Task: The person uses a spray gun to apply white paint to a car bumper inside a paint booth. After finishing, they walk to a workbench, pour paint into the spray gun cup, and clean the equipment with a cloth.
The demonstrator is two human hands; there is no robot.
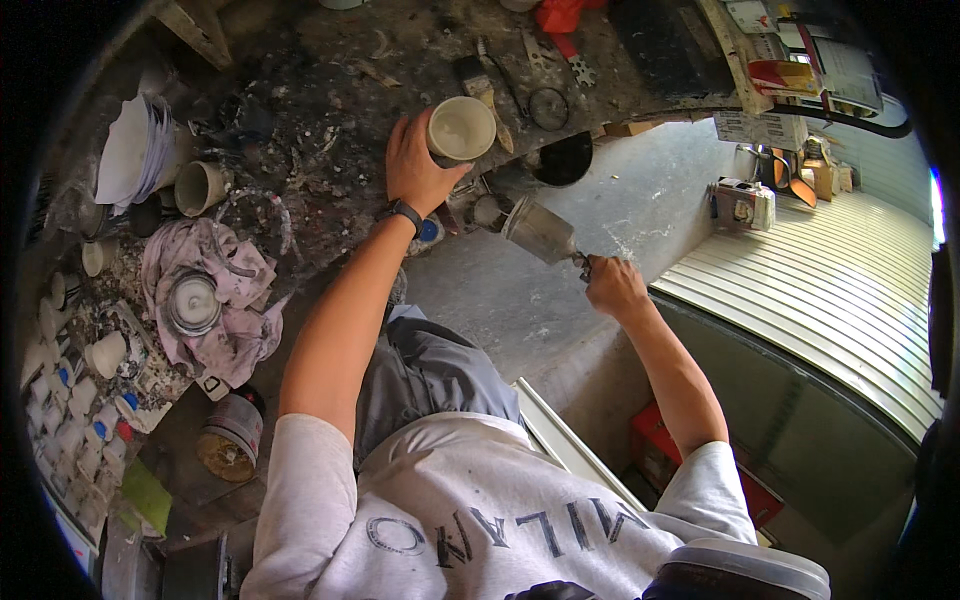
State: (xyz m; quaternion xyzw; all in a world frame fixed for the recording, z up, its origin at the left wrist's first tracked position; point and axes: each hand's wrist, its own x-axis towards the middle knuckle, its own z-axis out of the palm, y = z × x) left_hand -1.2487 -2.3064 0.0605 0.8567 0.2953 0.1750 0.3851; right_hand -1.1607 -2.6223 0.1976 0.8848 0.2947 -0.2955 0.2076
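My left hand [418, 168], with a dark band at the wrist, is wrapped round a pale paper-like cup [461, 128] over the edge of the workbench. The cup's open top shows a whitish inside; how much it holds I cannot tell. Lower and to the right, my right hand [615, 286] is closed on a spray gun [540, 231] with a metal paint cup, which lies tilted over toward the bench. A small round metallic piece [489, 211] shows near the paint cup's far end; whether it is attached I cannot tell. The gun's grip is mostly hidden by my fingers.
The paint-stained workbench [330, 75] carries a flat brush [478, 85], a pinkish rag [185, 255] with an open tin [194, 303], another cup [200, 188] and stacked white sheets [135, 150]. A bucket [230, 438] stands lower left. Ribbed white panelling [820, 290] lies right.
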